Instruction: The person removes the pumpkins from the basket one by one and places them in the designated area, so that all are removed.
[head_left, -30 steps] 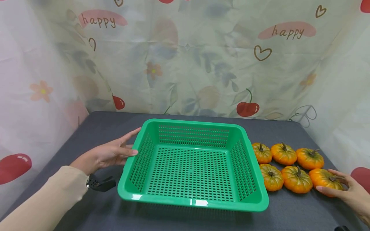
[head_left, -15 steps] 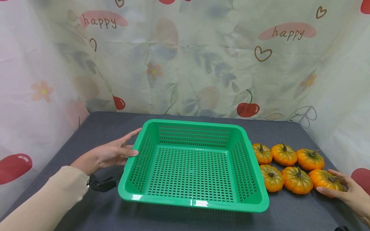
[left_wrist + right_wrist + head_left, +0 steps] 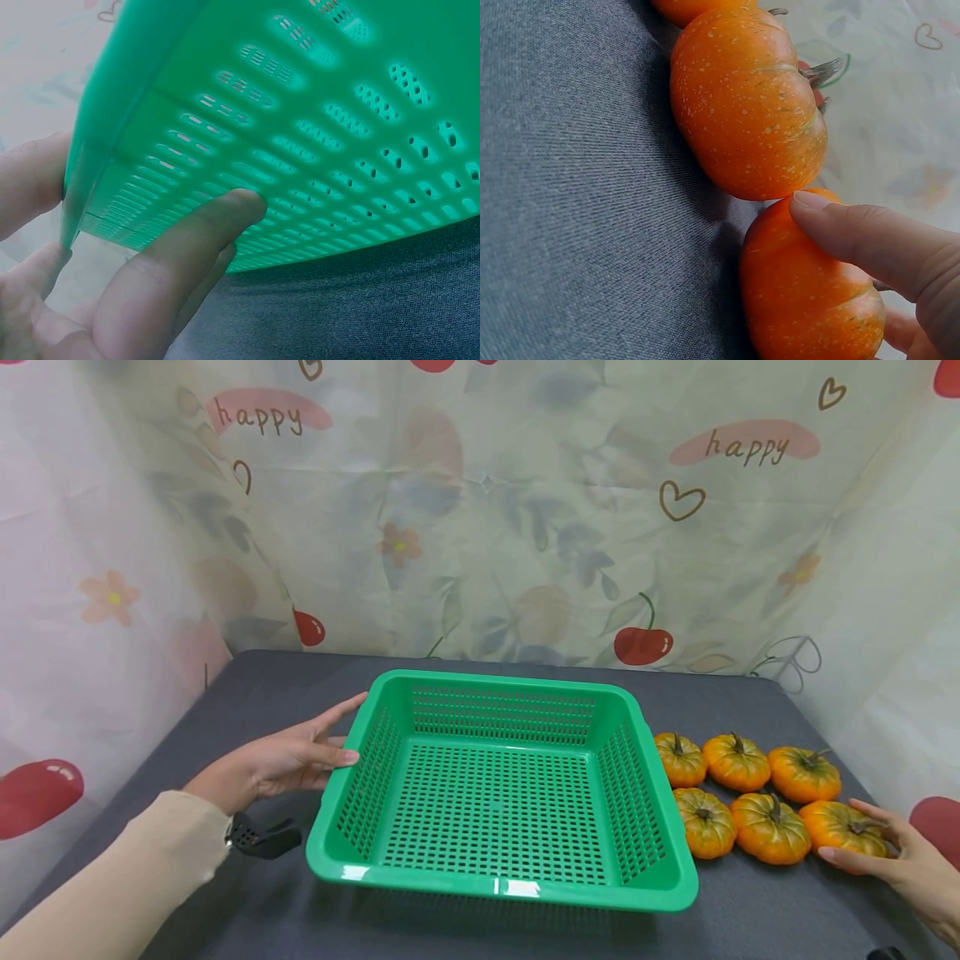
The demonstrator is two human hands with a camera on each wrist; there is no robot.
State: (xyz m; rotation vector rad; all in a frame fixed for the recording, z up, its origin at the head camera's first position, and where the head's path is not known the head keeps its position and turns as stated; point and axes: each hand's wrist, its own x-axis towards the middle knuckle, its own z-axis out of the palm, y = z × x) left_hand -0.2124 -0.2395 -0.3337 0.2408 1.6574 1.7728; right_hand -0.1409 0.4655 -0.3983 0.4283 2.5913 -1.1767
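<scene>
A green plastic basket [image 3: 495,897] with perforated walls sits mid-table, with nothing inside. My left hand [image 3: 296,756] holds its left side. The thumb is at the rim, and in the left wrist view other fingers [image 3: 176,262] lie against the outer wall beneath. At far right, my right hand [image 3: 903,856] grips the nearest right-hand small orange pumpkin [image 3: 843,827] between thumb and fingers. The right wrist view has the thumb [image 3: 870,240] across the top of this pumpkin [image 3: 802,292]; the far fingers are mostly hidden. Another pumpkin [image 3: 746,105] stands right beside it.
Several more pumpkins, among them a front middle one [image 3: 772,831] and a back right one [image 3: 804,772], stand in two rows right of the basket. Dark grey cloth [image 3: 750,918] covers the table. A patterned curtain [image 3: 487,568] encloses the back and sides.
My right hand and the pumpkin in it have shifted very slightly to the left. The left hand, basket and other pumpkins stay where they were.
</scene>
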